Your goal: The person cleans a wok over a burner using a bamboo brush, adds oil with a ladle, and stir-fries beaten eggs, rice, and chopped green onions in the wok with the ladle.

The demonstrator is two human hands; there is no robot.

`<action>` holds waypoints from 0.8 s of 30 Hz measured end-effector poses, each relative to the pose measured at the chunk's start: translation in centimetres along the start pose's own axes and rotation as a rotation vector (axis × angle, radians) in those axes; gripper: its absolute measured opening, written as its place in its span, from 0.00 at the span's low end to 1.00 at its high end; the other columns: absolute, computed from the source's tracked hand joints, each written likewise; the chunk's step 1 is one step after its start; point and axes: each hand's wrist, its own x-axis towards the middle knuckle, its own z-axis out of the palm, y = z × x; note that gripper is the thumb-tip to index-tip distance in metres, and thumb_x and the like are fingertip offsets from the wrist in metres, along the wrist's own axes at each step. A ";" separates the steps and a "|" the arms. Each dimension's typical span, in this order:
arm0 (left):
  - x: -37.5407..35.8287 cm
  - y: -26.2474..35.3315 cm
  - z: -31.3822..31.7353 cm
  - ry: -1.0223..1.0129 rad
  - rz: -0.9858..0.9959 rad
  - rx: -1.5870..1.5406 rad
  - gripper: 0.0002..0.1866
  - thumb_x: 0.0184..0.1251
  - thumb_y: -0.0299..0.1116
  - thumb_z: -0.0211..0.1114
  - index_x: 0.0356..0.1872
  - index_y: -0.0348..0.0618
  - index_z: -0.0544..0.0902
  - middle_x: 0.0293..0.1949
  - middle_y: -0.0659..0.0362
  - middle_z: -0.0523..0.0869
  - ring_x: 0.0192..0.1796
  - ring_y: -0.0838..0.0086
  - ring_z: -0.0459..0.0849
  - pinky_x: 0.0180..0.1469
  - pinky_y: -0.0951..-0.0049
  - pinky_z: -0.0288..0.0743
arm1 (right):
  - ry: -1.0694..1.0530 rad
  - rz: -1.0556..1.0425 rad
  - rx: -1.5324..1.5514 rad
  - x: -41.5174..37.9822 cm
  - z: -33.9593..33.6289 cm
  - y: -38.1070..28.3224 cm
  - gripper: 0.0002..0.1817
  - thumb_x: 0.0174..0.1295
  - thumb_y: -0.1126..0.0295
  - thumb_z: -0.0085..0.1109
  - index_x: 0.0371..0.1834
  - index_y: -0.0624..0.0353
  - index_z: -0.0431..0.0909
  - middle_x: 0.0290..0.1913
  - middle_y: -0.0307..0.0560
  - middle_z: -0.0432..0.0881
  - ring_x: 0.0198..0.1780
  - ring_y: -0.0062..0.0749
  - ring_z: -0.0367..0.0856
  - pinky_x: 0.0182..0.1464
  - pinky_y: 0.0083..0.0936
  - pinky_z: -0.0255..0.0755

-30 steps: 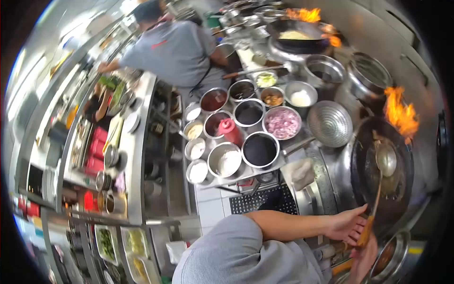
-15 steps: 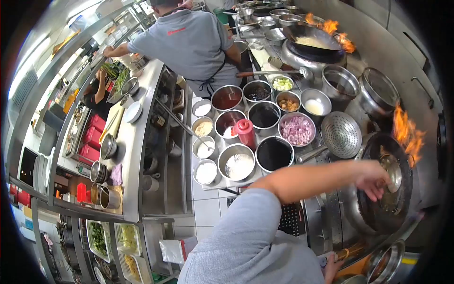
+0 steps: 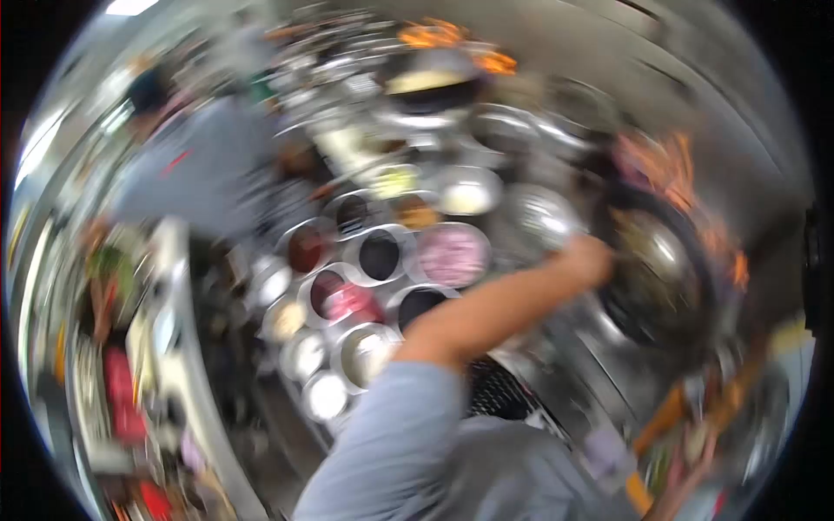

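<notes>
Across the middle of the frame, the person's left arm stretches toward the right, and the left hand [image 3: 589, 259] sits at the near rim of the dark wok [image 3: 662, 269]; motion blur hides whether its fingers are open or curled on anything. Flames [image 3: 673, 169] lick up at the wok's far side, upper right. Left of the arm, a cluster of round steel bowls [image 3: 380, 255] crowds the counter, among them one with pink chopped onion [image 3: 452, 255] and a red squeeze bottle [image 3: 347, 304]. At the lower right edge the right hand [image 3: 686, 486] is only a smear near an orange handle [image 3: 665, 417], whose long axis runs diagonally up to the right; its grip cannot be told. A co-worker in a grey shirt [image 3: 195, 169] stands at upper left, and a second wok [image 3: 430, 87] burns at top centre. Stainless counters and walls fill the kitchen.
</notes>
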 end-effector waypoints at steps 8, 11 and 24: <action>-1.3 -1.3 -8.2 -0.143 -0.069 0.081 0.26 0.76 0.54 0.52 0.48 0.40 0.86 0.49 0.41 0.86 0.54 0.50 0.86 0.56 0.50 0.77 | -0.152 -0.099 -0.958 14.5 12.5 -4.9 0.34 0.63 0.62 0.64 0.74 0.52 0.68 0.40 0.48 0.85 0.40 0.27 0.85 0.39 0.29 0.80; -0.6 0.5 -11.3 -0.237 -0.018 0.121 0.26 0.76 0.54 0.53 0.43 0.38 0.87 0.39 0.41 0.88 0.42 0.51 0.89 0.46 0.53 0.80 | -0.232 -0.350 -1.640 21.1 15.1 -1.3 0.24 0.57 0.69 0.57 0.60 0.57 0.79 0.50 0.62 0.86 0.53 0.52 0.86 0.53 0.47 0.78; 2.0 4.3 -15.8 -0.403 -0.197 0.119 0.28 0.72 0.58 0.59 0.34 0.38 0.86 0.25 0.51 0.86 0.28 0.59 0.86 0.35 0.57 0.79 | -0.210 -0.368 -1.726 22.4 16.8 -1.1 0.23 0.55 0.74 0.54 0.56 0.58 0.81 0.50 0.62 0.86 0.55 0.53 0.84 0.54 0.47 0.79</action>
